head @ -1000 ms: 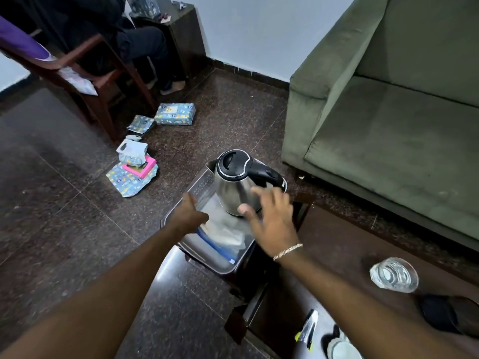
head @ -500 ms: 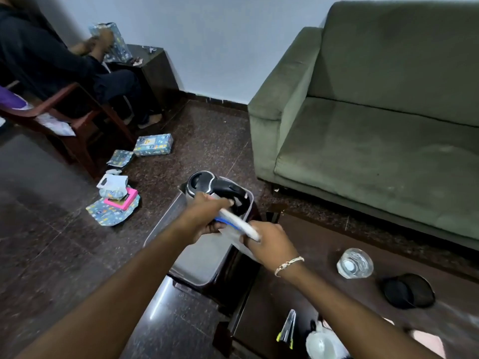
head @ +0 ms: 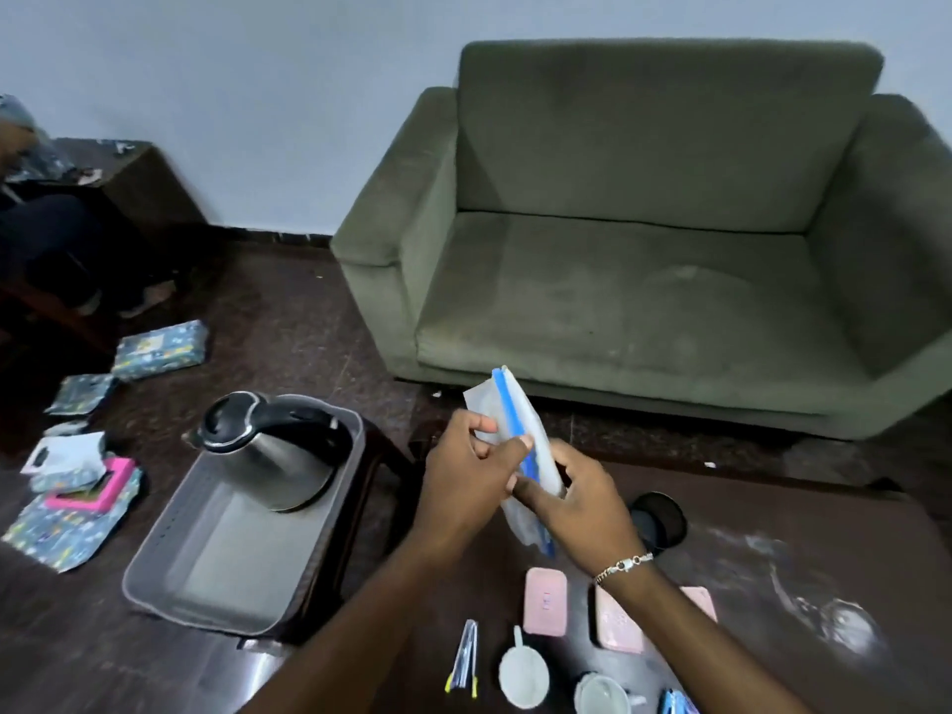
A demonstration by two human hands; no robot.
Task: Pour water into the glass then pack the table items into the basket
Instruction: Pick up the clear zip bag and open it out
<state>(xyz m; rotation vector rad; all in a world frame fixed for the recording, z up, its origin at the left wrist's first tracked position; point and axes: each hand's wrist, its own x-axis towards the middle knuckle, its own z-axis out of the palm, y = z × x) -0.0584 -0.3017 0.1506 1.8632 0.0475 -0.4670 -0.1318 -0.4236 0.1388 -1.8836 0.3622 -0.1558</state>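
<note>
Over the dark wooden table (head: 783, 512), both my hands hold a clear zip bag (head: 517, 404) with a blue seal strip. My left hand (head: 463, 481) pinches its upper part and my right hand (head: 582, 512) grips its lower part. A steel kettle (head: 268, 456) with a black lid and handle stands in the far end of the grey basket (head: 154, 553), left of the table. A blurred clear glass (head: 845, 626) stands at the table's right.
On the table lie pink boxes (head: 545, 600), a white scoop (head: 523, 672), a tweezer-like tool (head: 466, 657), a cup (head: 602, 693) and a black round object (head: 662, 517). A green sofa (head: 644, 280) stands behind. Wrapped packets (head: 159, 347) litter the floor at left, near a seated person (head: 46, 239).
Both hands have lifted the zip bag out of the basket and carried it right, over the table. The view has swung right and up. The kettle stays in the basket.
</note>
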